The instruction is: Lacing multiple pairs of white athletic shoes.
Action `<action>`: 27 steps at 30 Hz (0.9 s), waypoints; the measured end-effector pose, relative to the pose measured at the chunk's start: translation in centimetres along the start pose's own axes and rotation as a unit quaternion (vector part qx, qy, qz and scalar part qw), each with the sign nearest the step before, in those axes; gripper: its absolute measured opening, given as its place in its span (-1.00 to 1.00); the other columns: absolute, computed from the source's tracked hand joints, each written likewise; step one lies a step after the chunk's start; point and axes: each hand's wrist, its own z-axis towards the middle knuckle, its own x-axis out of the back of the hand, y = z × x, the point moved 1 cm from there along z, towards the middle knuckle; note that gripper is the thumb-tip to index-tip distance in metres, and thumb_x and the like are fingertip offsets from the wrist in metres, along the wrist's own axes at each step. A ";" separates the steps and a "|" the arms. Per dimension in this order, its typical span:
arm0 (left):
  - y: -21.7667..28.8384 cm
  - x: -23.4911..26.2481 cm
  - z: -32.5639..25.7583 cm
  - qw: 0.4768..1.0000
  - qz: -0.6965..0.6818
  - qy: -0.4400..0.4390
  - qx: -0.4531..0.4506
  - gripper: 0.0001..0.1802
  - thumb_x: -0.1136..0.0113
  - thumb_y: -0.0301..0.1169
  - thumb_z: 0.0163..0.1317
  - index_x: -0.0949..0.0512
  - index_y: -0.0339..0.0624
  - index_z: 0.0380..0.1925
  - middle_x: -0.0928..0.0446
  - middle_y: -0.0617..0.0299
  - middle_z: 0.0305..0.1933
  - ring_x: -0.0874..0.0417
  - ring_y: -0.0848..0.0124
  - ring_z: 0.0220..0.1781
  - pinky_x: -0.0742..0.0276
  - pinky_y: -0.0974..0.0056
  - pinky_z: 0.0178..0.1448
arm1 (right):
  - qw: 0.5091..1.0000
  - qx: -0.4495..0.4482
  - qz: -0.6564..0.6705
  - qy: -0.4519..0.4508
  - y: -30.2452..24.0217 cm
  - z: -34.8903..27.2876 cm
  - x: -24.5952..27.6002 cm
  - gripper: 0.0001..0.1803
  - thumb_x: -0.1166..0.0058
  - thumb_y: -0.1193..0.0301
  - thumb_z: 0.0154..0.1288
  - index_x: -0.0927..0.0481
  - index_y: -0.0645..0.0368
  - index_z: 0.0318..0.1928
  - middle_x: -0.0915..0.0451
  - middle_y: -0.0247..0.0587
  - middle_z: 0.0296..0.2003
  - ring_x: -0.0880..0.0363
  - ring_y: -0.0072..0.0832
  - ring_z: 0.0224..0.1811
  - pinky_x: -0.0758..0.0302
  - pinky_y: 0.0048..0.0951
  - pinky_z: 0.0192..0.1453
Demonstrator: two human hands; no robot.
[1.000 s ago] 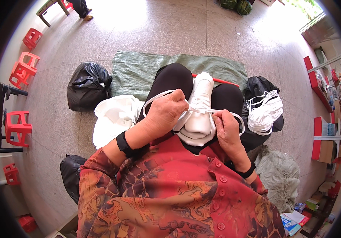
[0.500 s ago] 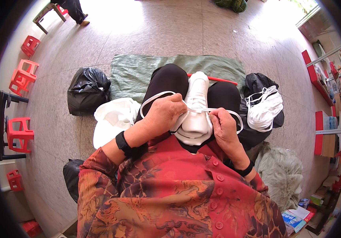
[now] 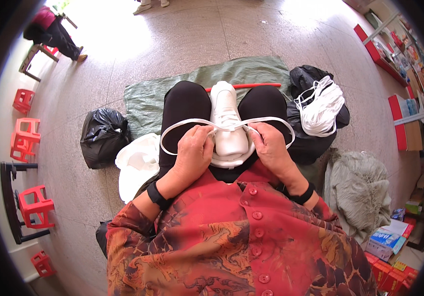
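Note:
A white sneaker (image 3: 230, 140) lies between my knees, toe pointing away, its lace crossed over the tongue. The white shoelace (image 3: 187, 121) runs out from the shoe in a loop to each side and curves back to my hands. My left hand (image 3: 194, 149) is closed on the lace by the left side of the shoe's opening. On the opposite side, my right hand (image 3: 272, 149) pinches the lace beside the collar. The fingertips and lace ends are partly hidden. Other white shoes (image 3: 138, 160), overlapping, sit left of my leg.
Right of my knee, a bundle of white laces (image 3: 323, 106) rests on a black plastic bag (image 3: 304, 76). Another black bag (image 3: 102, 138) stands left. A green woven sheet (image 3: 145, 101) with a red stick (image 3: 259, 85) lies ahead. Red stools (image 3: 35, 206) line the left wall.
My left hand has come down and closer to the shoe's opening. The lace loops now spread wider on both sides. The whole view has shifted and turned slightly.

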 end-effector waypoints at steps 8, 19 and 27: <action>0.6 0.5 1.3 0.999 -0.006 -0.047 -0.010 -0.78 -0.04 -0.65 0.10 -0.49 -0.28 -0.21 -0.52 -0.03 -0.24 -0.60 -0.02 -0.22 -0.53 0.06 -0.15 | 0.991 0.122 -0.055 0.016 -0.8 0.2 0.0 -0.79 -0.04 0.59 0.18 -0.57 0.28 -0.14 -0.58 0.04 -0.24 -0.59 -0.03 -0.16 -0.54 -0.20 -0.06; 3.8 2.1 6.2 0.922 0.232 -0.223 -0.215 -0.96 -0.22 -0.48 0.06 -0.55 -0.14 -0.46 -0.42 0.21 -0.34 -0.47 0.22 -0.13 -0.40 0.16 -0.09 | 0.835 0.337 -0.382 -0.210 -4.8 4.4 2.4 -0.84 -0.06 0.35 0.11 -0.59 0.14 -0.33 -0.45 -0.24 -0.31 -0.45 -0.34 -0.15 -0.37 -0.35 -0.12; 15.0 13.1 8.9 0.940 -0.275 0.022 -0.199 -0.79 -0.39 -0.66 -0.06 -0.58 -0.27 -0.40 -0.44 0.23 -0.34 -0.40 0.43 -0.28 -0.27 0.35 -0.21 | 0.942 0.329 0.052 -0.035 -13.7 2.6 7.5 -0.89 -0.23 0.46 0.17 -0.57 0.14 -0.31 -0.46 -0.14 -0.04 -0.43 -0.21 0.03 -0.37 -0.32 0.09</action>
